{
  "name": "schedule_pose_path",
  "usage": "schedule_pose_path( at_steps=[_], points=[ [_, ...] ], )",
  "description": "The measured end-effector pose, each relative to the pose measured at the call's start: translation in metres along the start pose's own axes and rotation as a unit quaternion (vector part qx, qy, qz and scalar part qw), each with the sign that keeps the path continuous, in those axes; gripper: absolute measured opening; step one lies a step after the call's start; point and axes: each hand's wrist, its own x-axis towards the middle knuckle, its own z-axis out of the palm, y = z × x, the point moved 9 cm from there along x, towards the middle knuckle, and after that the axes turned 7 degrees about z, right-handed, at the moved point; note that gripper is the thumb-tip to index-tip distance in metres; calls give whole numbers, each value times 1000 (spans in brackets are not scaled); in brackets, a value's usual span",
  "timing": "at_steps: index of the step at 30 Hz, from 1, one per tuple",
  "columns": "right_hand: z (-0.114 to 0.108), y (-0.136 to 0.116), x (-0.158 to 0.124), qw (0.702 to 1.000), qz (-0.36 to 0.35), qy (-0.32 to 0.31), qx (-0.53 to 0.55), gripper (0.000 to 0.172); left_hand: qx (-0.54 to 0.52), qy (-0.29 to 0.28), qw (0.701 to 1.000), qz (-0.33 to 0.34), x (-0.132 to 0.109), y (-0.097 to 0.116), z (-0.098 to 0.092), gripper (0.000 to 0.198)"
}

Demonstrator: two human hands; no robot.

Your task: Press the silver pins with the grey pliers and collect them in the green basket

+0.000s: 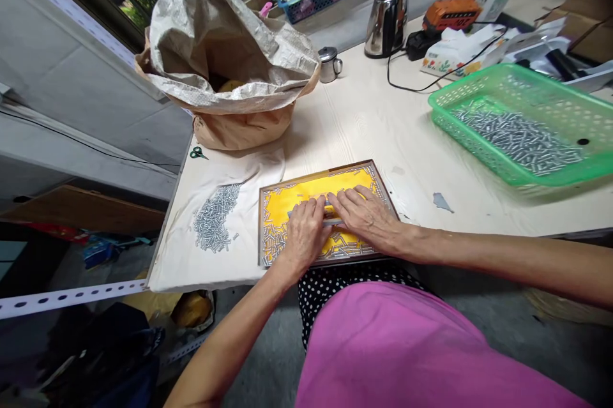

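Observation:
A shallow tray (306,186) with a yellow bottom and brown rim lies at the table's front edge. Many small silver metal pins or screws (274,239) are strewn inside it, thickest along the near side. My left hand (305,232) and my right hand (366,216) meet over the tray's middle. Their fingers are bent over a narrow bluish-grey bar (331,221), which both hands grip; much of it is hidden beneath them. Left of the tray, a heap of the same silver pieces (215,219) rests on a pale cloth (179,255).
A large woven sack (244,124) stands open behind the tray. Small green-handled scissors (198,153) lie left. To the right is a green basket (479,146) of silver pieces. Farther back are a lidded metal cup (328,65), a kettle (387,18) with a cord, and a tissue pack (447,57).

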Motion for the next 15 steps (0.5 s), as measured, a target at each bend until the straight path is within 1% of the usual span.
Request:
schedule_pose_path(
  at_steps=[2,5,7,8,10,11,13,14,15],
  points=[
    [7,2,1,999,-29,-11,-5,30,2,-21,1000,-4,3,-1,4,42],
    [20,6,1,996,-75,-40,8,29,6,-54,998,-10,9,0,10,28],
    [24,10,1,994,-90,-53,19,28,4,-66,998,-15,13,0,14,26],
    [24,13,2,995,-87,-53,24,26,3,-63,998,-17,14,0,14,28],
    [18,19,4,997,-65,-40,35,24,-1,-35,999,-12,14,-1,12,39],
    [13,23,5,997,-52,-29,41,29,-2,-11,1000,-2,13,0,10,46],
    [2,29,8,998,-34,-8,59,48,-3,36,999,40,10,6,4,55],
    [-2,33,9,997,-31,-1,71,55,0,50,997,66,8,10,2,53],
    [-6,37,10,996,-31,4,86,56,4,55,994,93,5,15,1,46]
  ],
)
